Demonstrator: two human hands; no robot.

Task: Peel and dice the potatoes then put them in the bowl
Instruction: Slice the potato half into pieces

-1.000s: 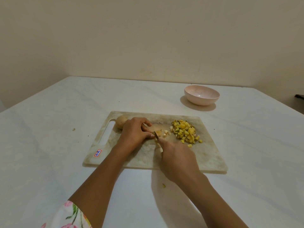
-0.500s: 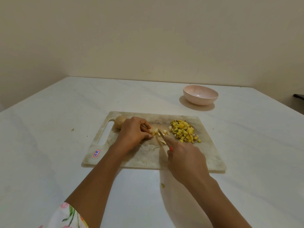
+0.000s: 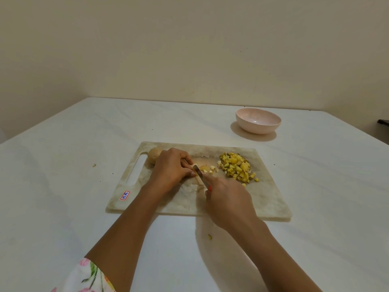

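On a marbled cutting board (image 3: 265, 199) my left hand (image 3: 170, 169) presses down on a partly cut potato piece (image 3: 205, 168), fingers curled over it. My right hand (image 3: 227, 201) grips a small knife (image 3: 199, 173) whose blade stands on the piece right beside my left fingertips. A few fresh cubes (image 3: 212, 167) lie just past the blade. A heap of yellow diced potato (image 3: 236, 167) lies on the board's right part. A whole unpeeled potato (image 3: 154, 155) sits behind my left hand near the board's handle slot. An empty pink bowl (image 3: 258, 120) stands beyond the board, far right.
The board lies on a white table (image 3: 63, 186) that meets a beige wall behind. A small potato scrap (image 3: 209, 237) lies on the table in front of the board, another scrap (image 3: 94, 165) to its left. A dark object (image 3: 383, 122) shows at the far right edge.
The knife swung out to the right and lifted, then came back down onto the piece next to my left fingertips. More small cubes lie beside the blade.
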